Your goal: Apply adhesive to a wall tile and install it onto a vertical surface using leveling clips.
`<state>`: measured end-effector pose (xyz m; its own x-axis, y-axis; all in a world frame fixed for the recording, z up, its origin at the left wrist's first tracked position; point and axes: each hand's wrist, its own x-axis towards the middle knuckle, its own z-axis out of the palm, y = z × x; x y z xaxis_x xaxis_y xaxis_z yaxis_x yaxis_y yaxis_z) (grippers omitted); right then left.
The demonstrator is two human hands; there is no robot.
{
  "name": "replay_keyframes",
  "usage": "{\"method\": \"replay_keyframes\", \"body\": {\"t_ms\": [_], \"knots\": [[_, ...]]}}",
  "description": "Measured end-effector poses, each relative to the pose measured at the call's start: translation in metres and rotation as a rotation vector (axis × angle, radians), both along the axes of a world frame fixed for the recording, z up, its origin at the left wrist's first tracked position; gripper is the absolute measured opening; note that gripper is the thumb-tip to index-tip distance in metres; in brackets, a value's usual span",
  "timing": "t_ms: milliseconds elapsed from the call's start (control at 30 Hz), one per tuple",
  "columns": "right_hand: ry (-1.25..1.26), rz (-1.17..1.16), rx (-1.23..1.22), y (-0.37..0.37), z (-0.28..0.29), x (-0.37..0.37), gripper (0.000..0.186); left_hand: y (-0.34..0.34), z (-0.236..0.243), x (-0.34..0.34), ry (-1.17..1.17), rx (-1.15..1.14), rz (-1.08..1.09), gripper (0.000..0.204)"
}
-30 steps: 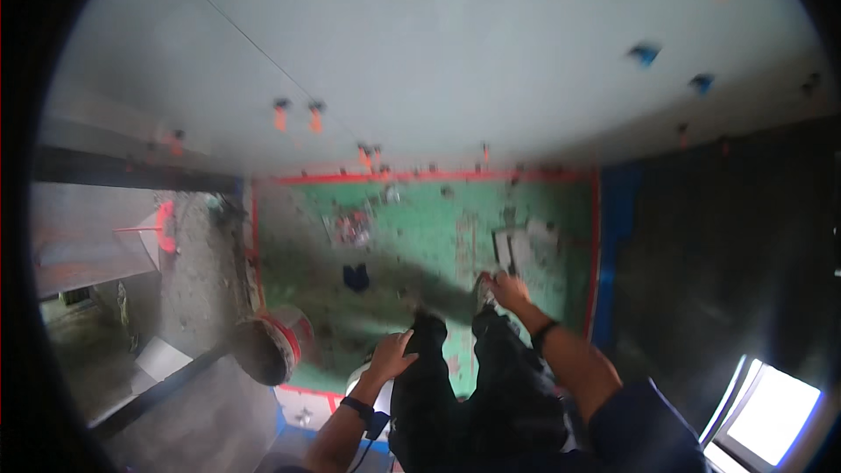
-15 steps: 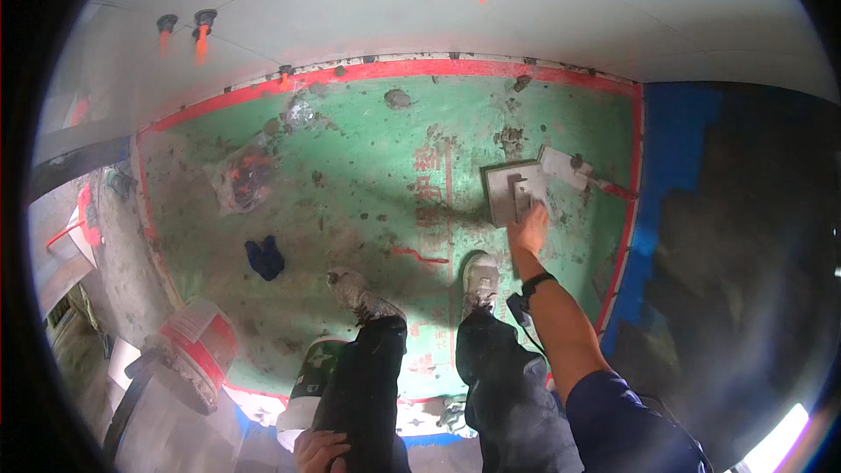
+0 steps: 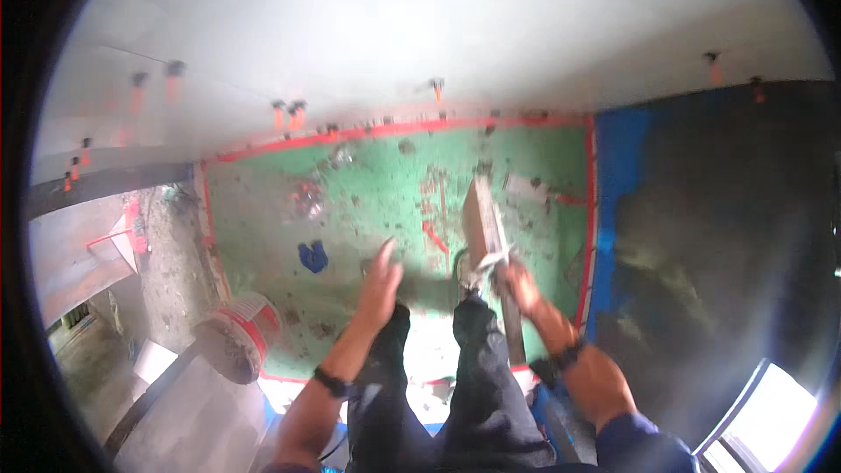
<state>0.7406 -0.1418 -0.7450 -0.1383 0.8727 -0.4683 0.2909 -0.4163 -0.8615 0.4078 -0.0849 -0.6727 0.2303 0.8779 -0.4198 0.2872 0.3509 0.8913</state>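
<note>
My right hand (image 3: 520,285) is closed around the handle of a rectangular plastering trowel (image 3: 481,221). The trowel is raised above the floor and tilted, so its flat plate shows narrow. A dark strip (image 3: 513,333) hangs below that hand; what it is I cannot make out. My left hand (image 3: 380,287) is in the air over the floor, fingers stretched out, holding nothing. A pale flat-bladed tool (image 3: 527,186) with a red handle lies beyond the trowel to the right. Nearer the middle lies a thin red strip (image 3: 435,236).
Blue gloves (image 3: 313,256) and a clear bag of reddish pieces (image 3: 307,198) lie on the green floor covering (image 3: 263,180). A red-and-white bucket (image 3: 254,324) stands at the left. Orange pegs (image 3: 438,91) stick out of the pale wall. To the right is a dark surface with a blue edge (image 3: 618,210).
My right hand has lifted the trowel off the floor and drawn it nearer. My left hand has risen from beside my leg. The view has tilted up, showing more wall.
</note>
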Motion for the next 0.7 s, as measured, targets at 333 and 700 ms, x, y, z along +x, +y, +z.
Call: {"method": "replay_keyframes", "body": {"t_ms": [333, 700], "knots": [[0.275, -0.61, -0.053, -0.038, 0.394, -0.141, 0.042, 0.006, 0.184, 0.033, -0.532, 0.07, -0.068, 0.065], [-0.055, -0.606, 1.053, 0.114, 0.651, -0.1, 0.035, 0.281, 0.895, -0.026, 0.674, 2.157, 0.413, 0.062]]}}
